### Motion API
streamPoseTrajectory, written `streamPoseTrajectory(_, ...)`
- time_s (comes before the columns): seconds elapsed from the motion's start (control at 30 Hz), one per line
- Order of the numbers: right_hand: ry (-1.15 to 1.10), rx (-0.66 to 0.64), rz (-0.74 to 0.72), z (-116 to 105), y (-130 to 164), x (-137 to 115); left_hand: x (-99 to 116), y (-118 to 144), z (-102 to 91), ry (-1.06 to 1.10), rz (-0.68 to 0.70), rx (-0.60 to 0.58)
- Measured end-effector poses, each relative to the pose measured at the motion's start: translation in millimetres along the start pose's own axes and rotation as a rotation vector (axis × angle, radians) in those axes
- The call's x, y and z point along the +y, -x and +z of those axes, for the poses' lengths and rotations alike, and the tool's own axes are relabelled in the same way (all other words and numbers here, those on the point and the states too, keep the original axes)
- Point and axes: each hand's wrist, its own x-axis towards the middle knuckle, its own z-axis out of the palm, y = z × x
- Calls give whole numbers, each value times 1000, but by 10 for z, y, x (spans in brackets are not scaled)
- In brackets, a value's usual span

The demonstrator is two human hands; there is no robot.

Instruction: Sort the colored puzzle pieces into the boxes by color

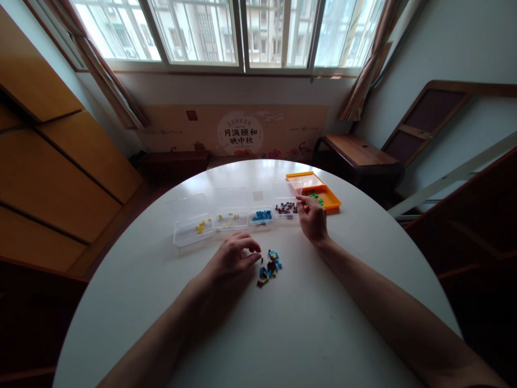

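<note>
Head view was too small to tell if the right hand [313,218] pinched anything over the dark-brick box [286,208]; left hand [233,257] curled loosely, fingertips beside the mixed brick pile [269,268]; the blue-brick box [261,216] sat beyond it.

Tiny pieces [270,268] too small to tell

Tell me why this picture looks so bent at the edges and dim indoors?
Head view: a wide lens bows the window frames and stretches both forearms. Daylight from behind the table blows the panes white, leaves the side walls dark and puts a pale sheen on the tabletop. The left hand casts a soft shadow toward the camera; the small pieces are too fine to resolve.
</note>
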Motion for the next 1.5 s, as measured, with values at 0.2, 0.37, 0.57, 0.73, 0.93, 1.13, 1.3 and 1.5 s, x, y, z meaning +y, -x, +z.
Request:
streamPoseTrajectory(0.2, -21, -35, -27, 7, 38, -54, 37, 2, 13, -22, 48, -70)
streamPoseTrajectory(0.37, -27, -53, -58, 10, 82, -71, 28, 7, 64, -82, 79, -82)
streamPoseTrajectory(0.57, -86, -150, -177, -4, 169, -205, 9, 14, 60, -92, 73, -53)
streamPoseTrajectory(0.73, -131, -303, -457, -25, 275, -397, -37, -33, 51, -21, 46, 18)
streamPoseTrajectory(0.93, -108, -410, -740, -32, 390, -551, -125, -56, 53, 78, 16, 117)
streamPoseTrajectory(1.13, -82, -399, -856, 3, 403, -532, -114, -55, 53, 131, -9, 155)
streamPoseTrajectory(1.3, -89, -367, -890, 0, 384, -535, -94, -68, 50, 148, -24, 177)
streamPoseTrajectory(1.5, -42, -376, -890, -32, 360, -560, -94, -70, 59, 130, -1, 181)
